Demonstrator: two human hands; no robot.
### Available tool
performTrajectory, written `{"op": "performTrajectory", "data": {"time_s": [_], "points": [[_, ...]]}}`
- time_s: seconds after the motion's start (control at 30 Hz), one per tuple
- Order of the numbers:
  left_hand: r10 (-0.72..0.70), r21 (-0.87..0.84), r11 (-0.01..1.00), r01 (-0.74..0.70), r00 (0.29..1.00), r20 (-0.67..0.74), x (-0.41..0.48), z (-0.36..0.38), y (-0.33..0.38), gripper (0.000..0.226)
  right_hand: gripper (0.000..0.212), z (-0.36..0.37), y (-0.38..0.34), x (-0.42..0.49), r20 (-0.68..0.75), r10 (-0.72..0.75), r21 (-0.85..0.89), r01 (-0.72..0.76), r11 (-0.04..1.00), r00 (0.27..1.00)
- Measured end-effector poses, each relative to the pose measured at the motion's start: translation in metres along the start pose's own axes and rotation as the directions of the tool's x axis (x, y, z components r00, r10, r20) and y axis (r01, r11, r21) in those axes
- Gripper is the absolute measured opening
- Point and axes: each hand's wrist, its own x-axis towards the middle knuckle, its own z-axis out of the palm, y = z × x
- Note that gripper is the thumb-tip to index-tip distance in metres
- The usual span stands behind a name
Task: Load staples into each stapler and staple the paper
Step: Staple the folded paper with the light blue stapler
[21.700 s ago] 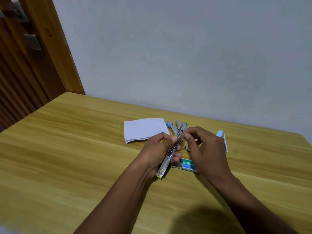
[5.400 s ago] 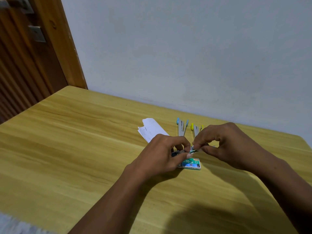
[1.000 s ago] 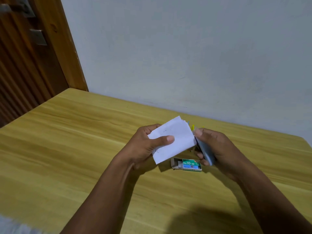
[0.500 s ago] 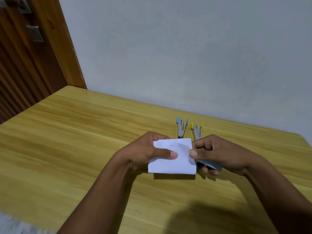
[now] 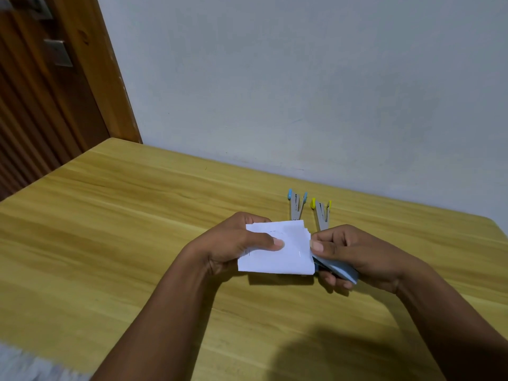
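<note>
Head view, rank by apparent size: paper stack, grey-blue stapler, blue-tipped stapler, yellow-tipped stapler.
1. paper stack: largest.
2. grey-blue stapler: partly hidden in the right hand and nearer the camera, so rank unsure.
3. blue-tipped stapler and yellow-tipped stapler: look alike, farther back; not ranked.

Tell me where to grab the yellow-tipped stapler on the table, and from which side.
Probably pinch the yellow-tipped stapler across its narrow near end, where its two arms meet, coming from above. It lies flat on the table, splayed open at the far end, and the blue-tipped stapler crowds its left side.
</note>
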Motion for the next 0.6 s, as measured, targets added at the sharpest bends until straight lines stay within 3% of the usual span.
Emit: {"op": "performTrajectory", "data": {"time_s": [0.3, 0.6], "points": [[-0.041, 0.008, 0.999, 0.041, 0.999, -0.029, 0.0004, -0.0021, 0.0006, 0.005, 0.065, -0.0041, 0.0099, -0.0008, -0.003, 0.016, 0.083, -0.016, 0.996, 1.0], [-0.007, 0.117, 0.993, -0.001, 0.998, 0.067, 0.0012, 0.0024, 0.0012, 0.02, 0.046, 0.0038, 0.0053, 0.0081, -0.002, -0.004, -0.078, 0.004, 0.997, 1.0]]}}
